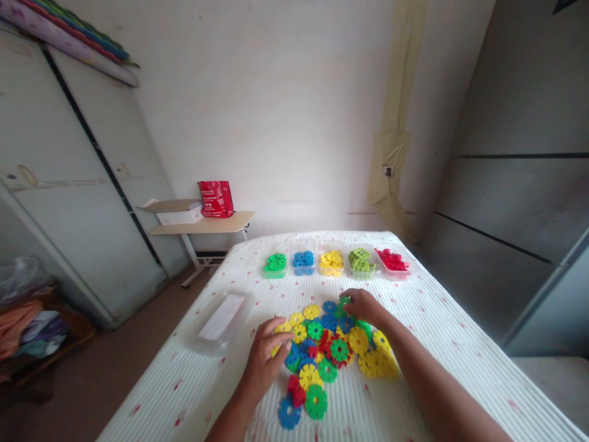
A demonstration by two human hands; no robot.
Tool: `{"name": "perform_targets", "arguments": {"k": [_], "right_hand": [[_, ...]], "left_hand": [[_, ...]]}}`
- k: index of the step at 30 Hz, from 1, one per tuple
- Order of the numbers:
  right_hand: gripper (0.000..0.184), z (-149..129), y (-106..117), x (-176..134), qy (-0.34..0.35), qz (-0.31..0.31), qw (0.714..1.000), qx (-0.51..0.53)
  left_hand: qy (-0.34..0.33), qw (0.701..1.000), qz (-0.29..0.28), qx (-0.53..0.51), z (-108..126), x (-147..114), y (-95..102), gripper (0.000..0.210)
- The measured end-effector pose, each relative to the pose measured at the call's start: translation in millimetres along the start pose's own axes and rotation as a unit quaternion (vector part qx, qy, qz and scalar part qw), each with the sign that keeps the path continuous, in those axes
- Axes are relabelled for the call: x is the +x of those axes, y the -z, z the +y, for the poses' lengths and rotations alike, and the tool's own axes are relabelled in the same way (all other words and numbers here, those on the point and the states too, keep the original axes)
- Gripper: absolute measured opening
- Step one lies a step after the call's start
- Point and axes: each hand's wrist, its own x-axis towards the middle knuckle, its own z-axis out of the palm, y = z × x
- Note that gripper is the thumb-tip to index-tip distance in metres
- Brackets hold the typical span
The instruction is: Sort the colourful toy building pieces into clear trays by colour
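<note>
A loose pile of plastic notched disc building pieces lies in front of me, with yellow discs (358, 339), blue discs (289, 412), green discs (316, 402) and red pieces (297, 391) mixed together. At the pile's left edge is my left hand (265, 357), its fingers apart and curved over some yellow discs (282, 327); no piece shows in its grip. My right hand (364, 306) reaches to the far side of the pile, its fingertips closed on a green notched disc (343, 302). Part of that disc is hidden by the fingers.
Along the far side stand clear tubs of green (275, 274), blue (304, 270), yellow (331, 271), light green (361, 274) and red pieces (398, 274). A clear plastic lid (193, 334) lies left on the quilted tablecloth (156, 393). A side table (216, 223) holds a red bag (217, 199).
</note>
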Motion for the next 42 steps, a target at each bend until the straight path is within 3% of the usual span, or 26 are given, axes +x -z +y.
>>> {"name": "perform_targets", "arguments": {"k": [7,14,24,29,33,42], "right_hand": [[0.032,-4.7,-14.1,11.7,-0.013,0.003,0.994,-0.112],[0.030,-6.1,-14.5,8.1,-0.016,0.008,0.991,-0.130],[0.013,0.9,-5.8,5.8,0.010,0.028,1.000,-0.010],[0.009,18.9,5.7,4.9,-0.015,0.133,0.983,0.126],[0.015,35.5,6.8,5.8,-0.037,0.187,0.980,0.051],[0.018,44.6,-2.2,6.7,-0.071,0.162,0.984,-0.016]], "left_hand": [[0.008,1.000,-0.006,0.003,1.2,-0.1,1.6,0.029],[0.007,1.000,0.002,-0.005,-1.7,-0.9,-0.2,0.030],[0.006,1.000,0.000,-0.007,0.3,0.6,0.8,0.028],[0.007,1.000,-0.001,-0.005,-2.6,-0.4,-0.5,0.026],[0.006,1.000,0.000,-0.005,-5.3,-0.7,-2.3,0.026],[0.003,1.000,0.014,-0.010,-5.5,-0.8,-2.1,0.025]]}}
